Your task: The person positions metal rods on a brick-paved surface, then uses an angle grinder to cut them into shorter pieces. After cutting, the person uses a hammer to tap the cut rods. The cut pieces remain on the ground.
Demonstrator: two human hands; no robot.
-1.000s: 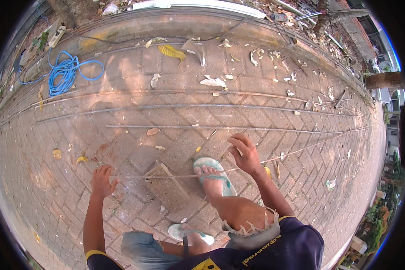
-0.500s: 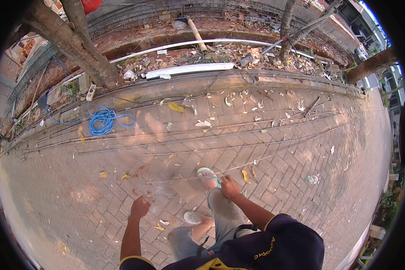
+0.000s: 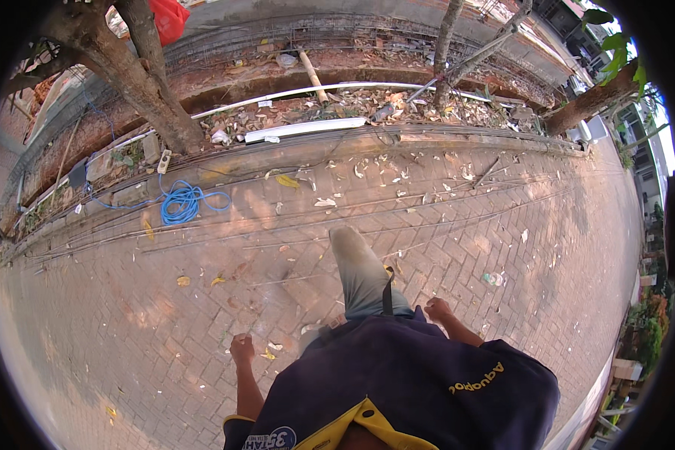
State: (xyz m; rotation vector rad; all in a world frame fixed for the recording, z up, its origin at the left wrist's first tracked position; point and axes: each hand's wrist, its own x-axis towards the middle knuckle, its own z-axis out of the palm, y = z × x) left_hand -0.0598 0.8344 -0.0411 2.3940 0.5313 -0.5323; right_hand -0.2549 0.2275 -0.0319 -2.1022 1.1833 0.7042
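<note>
My left hand (image 3: 241, 348) hangs low at my left side over the paving, its fingers curled in and nothing visible in them. Out to my right, my right hand (image 3: 438, 308) is also loosely closed, with no object showing in it. Between them a bent leg in grey trousers (image 3: 356, 266) reaches forward; my feet are hidden. Several long thin rods (image 3: 472, 196) lie across the brick paving ahead, apart from both hands.
A coiled blue cable (image 3: 181, 205) lies at the left by the kerb, with a socket block (image 3: 164, 161) close to it. Beyond the kerb are a white strip (image 3: 306, 130), dry leaves and a tree trunk (image 3: 146, 97). Crumpled litter (image 3: 493, 278) lies on the paving at right.
My right hand has swung out to the right and back beside my body. One knee has come forward, and the feet have gone from sight. The surroundings have shifted slightly in view.
</note>
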